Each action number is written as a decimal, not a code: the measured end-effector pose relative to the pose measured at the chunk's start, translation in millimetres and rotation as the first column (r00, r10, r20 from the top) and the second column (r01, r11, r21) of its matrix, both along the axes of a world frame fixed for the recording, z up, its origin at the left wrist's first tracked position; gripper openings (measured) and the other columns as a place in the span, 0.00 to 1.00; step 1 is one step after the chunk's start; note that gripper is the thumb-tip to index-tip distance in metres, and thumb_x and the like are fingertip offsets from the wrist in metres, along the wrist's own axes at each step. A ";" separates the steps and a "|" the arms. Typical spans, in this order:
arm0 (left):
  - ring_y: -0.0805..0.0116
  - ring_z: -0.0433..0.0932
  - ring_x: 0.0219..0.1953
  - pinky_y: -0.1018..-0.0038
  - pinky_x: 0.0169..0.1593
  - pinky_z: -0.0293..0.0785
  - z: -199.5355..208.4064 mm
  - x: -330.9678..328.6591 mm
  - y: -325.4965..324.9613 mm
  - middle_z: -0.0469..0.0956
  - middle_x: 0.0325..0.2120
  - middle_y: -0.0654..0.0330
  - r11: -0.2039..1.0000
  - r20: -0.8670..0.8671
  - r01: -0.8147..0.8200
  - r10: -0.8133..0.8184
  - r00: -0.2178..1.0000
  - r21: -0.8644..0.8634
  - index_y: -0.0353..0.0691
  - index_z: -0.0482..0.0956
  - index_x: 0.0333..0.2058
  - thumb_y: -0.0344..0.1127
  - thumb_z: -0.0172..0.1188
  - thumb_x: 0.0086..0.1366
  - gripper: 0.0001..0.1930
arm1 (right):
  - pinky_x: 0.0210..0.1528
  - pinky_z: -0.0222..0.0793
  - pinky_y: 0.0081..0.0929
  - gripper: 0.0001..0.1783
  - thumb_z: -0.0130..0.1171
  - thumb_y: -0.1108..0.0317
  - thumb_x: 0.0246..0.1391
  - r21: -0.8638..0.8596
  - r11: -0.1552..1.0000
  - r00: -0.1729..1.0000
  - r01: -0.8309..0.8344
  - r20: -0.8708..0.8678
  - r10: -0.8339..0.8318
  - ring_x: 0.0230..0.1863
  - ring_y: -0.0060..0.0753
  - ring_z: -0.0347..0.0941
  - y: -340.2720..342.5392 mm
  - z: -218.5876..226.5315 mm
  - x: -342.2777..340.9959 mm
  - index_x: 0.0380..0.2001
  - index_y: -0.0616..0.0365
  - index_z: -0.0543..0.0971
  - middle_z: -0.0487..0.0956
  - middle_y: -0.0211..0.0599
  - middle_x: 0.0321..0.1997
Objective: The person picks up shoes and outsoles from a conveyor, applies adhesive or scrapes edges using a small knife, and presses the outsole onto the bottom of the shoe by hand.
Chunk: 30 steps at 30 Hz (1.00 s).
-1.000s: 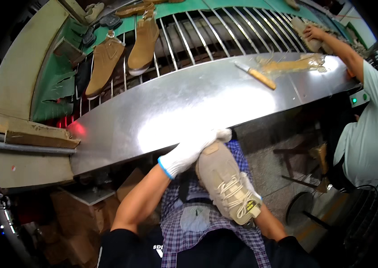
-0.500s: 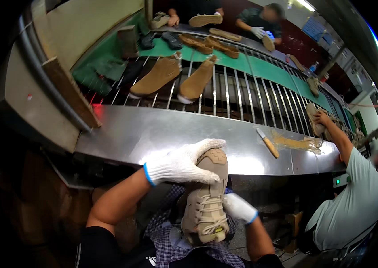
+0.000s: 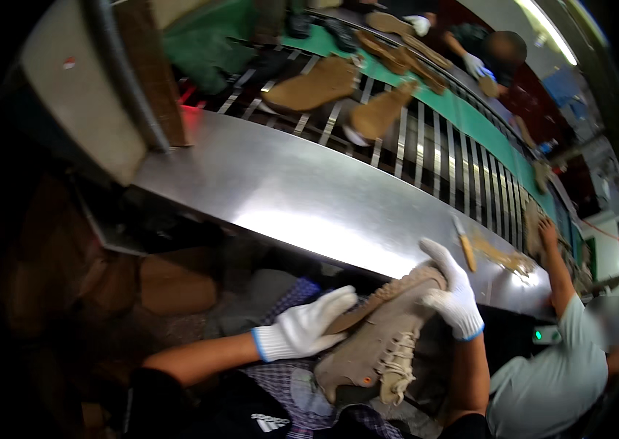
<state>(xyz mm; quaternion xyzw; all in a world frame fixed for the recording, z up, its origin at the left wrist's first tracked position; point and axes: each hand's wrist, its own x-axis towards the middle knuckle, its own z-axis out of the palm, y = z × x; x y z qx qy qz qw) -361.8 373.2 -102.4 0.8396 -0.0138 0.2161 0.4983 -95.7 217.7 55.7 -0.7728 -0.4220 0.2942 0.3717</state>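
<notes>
A beige lace-up shoe (image 3: 375, 347) is tilted over my lap, its toe up toward the right and its laces facing right. My right hand (image 3: 454, 293), in a white knit glove, wraps round the toe end, thumb on one side and fingers on the other. My gloved left hand (image 3: 300, 325) holds the heel end of the brown lugged sole (image 3: 377, 298) between thumb and fingers. At that end the sole seems to stand away from the upper; toward the toe the two meet under my right hand.
A metal ledge (image 3: 287, 190) crosses ahead, with a knife (image 3: 464, 245) and brown tape (image 3: 503, 256) on it. Beyond lie a barred rack, two tan boots (image 3: 313, 84) and a green strip (image 3: 445, 106) with soles. A co-worker (image 3: 554, 380) sits at right; others work across.
My right hand has gone from the shoe's side to its toe, my left from the toe to the sole's heel end. The shoe has turned sideways, and the view has tilted.
</notes>
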 end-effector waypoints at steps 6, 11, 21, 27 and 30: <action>0.52 0.90 0.42 0.69 0.37 0.89 39.2 62.2 35.3 0.84 0.54 0.43 0.847 0.516 -0.413 0.202 0.833 0.334 0.34 0.76 0.63 0.28 0.69 0.62 0.29 | 0.69 0.72 0.36 0.64 0.89 0.38 0.34 0.007 1.000 0.973 -0.014 -0.229 0.015 0.64 0.39 0.78 25.5 13.4 -16.5 0.69 0.66 0.74 0.82 0.43 0.62; 0.52 0.90 0.40 0.66 0.37 0.89 33.3 95.4 52.3 0.86 0.49 0.45 0.856 0.598 -0.406 0.151 0.787 0.319 0.33 0.76 0.64 0.31 0.64 0.70 0.25 | 0.67 0.75 0.40 0.62 0.88 0.37 0.34 0.002 0.986 0.986 -0.164 0.016 0.164 0.63 0.43 0.80 32.5 13.7 -20.5 0.67 0.63 0.75 0.83 0.49 0.62; 0.66 0.86 0.40 0.71 0.45 0.85 75.6 111.2 42.3 0.85 0.39 0.52 0.932 -0.019 0.045 -0.056 0.998 -0.361 0.30 0.75 0.54 0.49 0.64 0.77 0.24 | 0.67 0.73 0.39 0.60 0.89 0.42 0.34 -0.119 0.974 0.973 -0.193 0.106 0.206 0.64 0.44 0.80 21.1 39.1 -24.7 0.67 0.61 0.75 0.82 0.46 0.62; 0.70 0.84 0.39 0.70 0.46 0.82 81.7 106.6 35.6 0.85 0.37 0.54 0.856 -0.166 0.057 -0.165 0.972 -0.513 0.31 0.78 0.50 0.45 0.65 0.76 0.20 | 0.61 0.78 0.41 0.50 0.85 0.42 0.42 -0.167 0.968 0.945 -0.185 0.238 0.222 0.57 0.49 0.84 14.4 30.2 -22.3 0.62 0.61 0.78 0.85 0.49 0.55; 0.70 0.85 0.44 0.71 0.49 0.85 98.4 93.6 38.8 0.85 0.41 0.54 0.837 -0.234 0.095 -0.257 0.938 -0.539 0.30 0.77 0.52 0.38 0.66 0.77 0.16 | 0.56 0.81 0.44 0.45 0.81 0.39 0.46 -0.156 0.954 0.914 -0.256 0.283 0.292 0.51 0.53 0.86 13.4 30.1 -19.0 0.59 0.60 0.81 0.87 0.50 0.49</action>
